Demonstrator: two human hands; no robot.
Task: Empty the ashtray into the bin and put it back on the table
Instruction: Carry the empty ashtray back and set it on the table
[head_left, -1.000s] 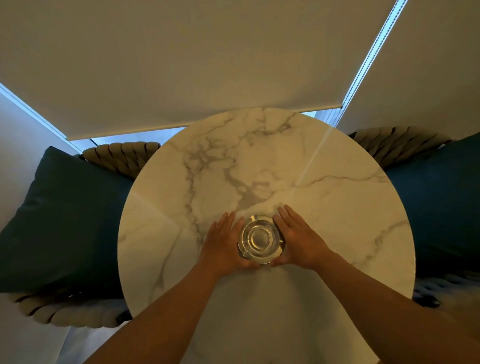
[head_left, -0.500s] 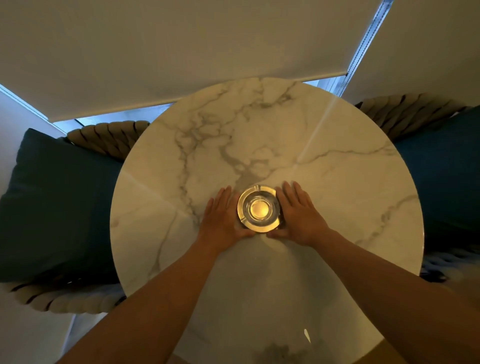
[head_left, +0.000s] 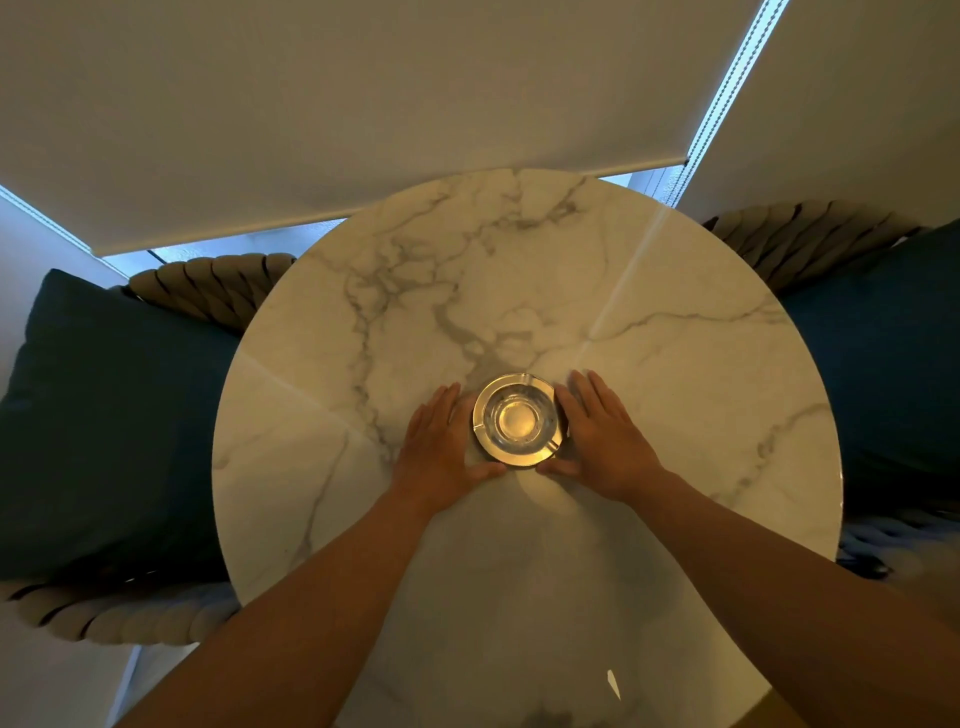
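Observation:
A round clear glass ashtray (head_left: 517, 419) stands upright on the round white marble table (head_left: 675, 415), a little nearer than its middle. The bowl looks empty. My left hand (head_left: 441, 452) lies flat on the table against the ashtray's left side, fingers straight and pointing away from me. My right hand (head_left: 602, 441) lies flat against its right side in the same way. Both thumbs reach in along the ashtray's near edge, with their tips apart. Neither hand curls around the glass. No bin is in view.
Dark teal cushions (head_left: 114, 426) on woven rope chairs (head_left: 208, 286) sit left and right of the table. Roller blinds (head_left: 363, 104) hang behind the far edge. The marble top around the ashtray is bare.
The ashtray and both hands sit slightly farther out on the table than before. My fingers have flattened and my thumbs have eased off the ashtray's near edge. The view has tilted a little.

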